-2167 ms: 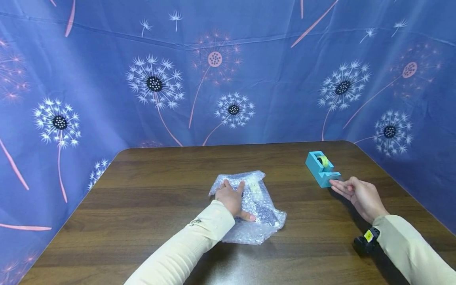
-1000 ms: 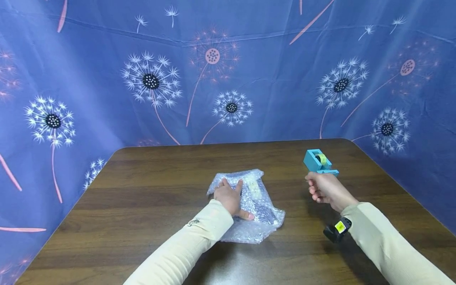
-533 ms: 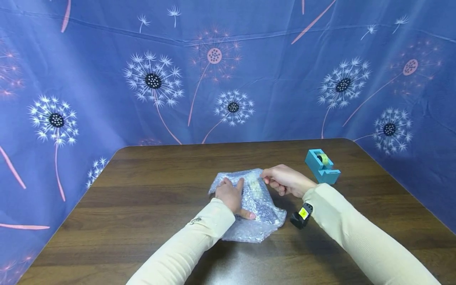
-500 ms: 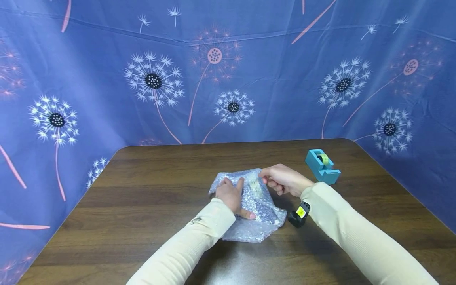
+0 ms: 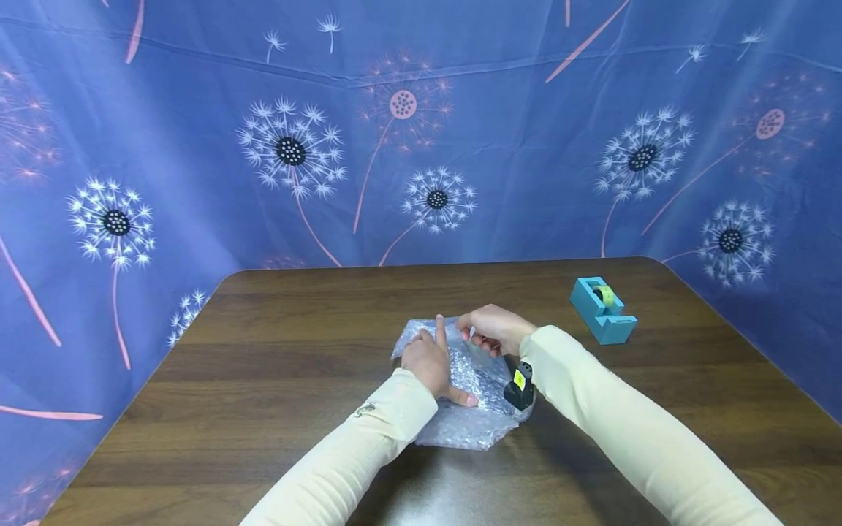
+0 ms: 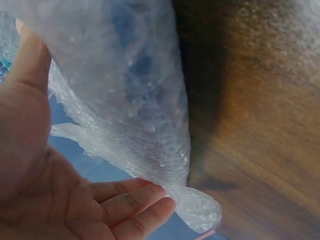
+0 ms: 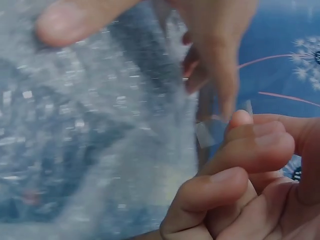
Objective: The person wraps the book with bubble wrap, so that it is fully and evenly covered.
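Observation:
A crinkled bubble-wrap package point(image 5: 460, 431) lies on the table, something dark inside showing faintly through it. My left hand point(image 5: 430, 363) rests on it with fingers spread and index finger pointing away. In the left wrist view, those fingertips point(image 6: 157, 192) touch the edge of the bubble wrap point(image 6: 120, 85). At the package's far right edge my right hand point(image 5: 495, 330) pinches a short strip of clear tape point(image 7: 205, 134) between thumb and index finger, its other fingers curled. The left index fingertip is close to the strip.
A light blue tape dispenser point(image 5: 601, 313) holding a yellow-green roll point(image 5: 604, 294) stands at the back right of the brown wooden table point(image 5: 263, 365). A blue curtain point(image 5: 513, 146) with dandelion prints hangs behind the table.
My right hand has moved left from the tape dispenser to the package's far edge, carrying the tape strip. The left hand stays on the bubble wrap, its index finger now straighter.

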The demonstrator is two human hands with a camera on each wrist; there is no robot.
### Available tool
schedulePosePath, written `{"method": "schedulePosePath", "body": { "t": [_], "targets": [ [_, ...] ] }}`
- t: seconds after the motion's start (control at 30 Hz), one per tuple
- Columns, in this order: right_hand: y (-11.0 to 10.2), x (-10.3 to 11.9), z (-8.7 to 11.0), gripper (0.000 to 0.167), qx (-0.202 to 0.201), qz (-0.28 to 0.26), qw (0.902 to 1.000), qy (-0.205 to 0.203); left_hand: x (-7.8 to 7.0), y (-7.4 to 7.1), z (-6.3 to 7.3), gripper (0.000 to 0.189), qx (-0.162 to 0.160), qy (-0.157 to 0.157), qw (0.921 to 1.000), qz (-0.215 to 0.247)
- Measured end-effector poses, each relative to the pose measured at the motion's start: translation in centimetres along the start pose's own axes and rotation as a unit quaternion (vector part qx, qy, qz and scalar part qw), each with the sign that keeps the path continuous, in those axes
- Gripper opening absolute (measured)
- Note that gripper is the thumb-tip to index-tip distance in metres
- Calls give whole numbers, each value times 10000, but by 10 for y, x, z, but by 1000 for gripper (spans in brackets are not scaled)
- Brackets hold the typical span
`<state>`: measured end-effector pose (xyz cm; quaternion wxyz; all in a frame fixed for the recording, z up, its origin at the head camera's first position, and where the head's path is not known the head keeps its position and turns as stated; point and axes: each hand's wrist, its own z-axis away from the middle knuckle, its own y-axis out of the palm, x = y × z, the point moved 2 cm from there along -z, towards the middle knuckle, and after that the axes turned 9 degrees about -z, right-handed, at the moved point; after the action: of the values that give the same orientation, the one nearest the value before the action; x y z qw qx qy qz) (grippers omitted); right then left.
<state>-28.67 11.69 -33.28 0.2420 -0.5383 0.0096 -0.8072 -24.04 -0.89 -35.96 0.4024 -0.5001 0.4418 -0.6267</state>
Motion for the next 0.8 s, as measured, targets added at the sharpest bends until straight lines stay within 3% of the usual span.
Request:
{"method": "schedulePosePath", "body": {
  "t": [0.13, 0.3, 0.6, 0.8],
  "targets": [
    [2, -9, -1, 27, 131, 284, 9992, 240, 0, 0, 0, 146, -106, 45, 9999, -68],
    [2, -12, 1, 28, 263, 446, 9981, 347, 1, -1, 1, 129, -245, 248, 9994, -90],
    [-4, -17, 1, 33, 675, 514, 9954, 436, -2, -10, 3, 122, 154, 160, 9997, -91],
    [-11, -22, 0, 32, 671, 962, 9918, 506, -3, -16, 8, 120, 190, 130, 9995, -193]
  ]
}}
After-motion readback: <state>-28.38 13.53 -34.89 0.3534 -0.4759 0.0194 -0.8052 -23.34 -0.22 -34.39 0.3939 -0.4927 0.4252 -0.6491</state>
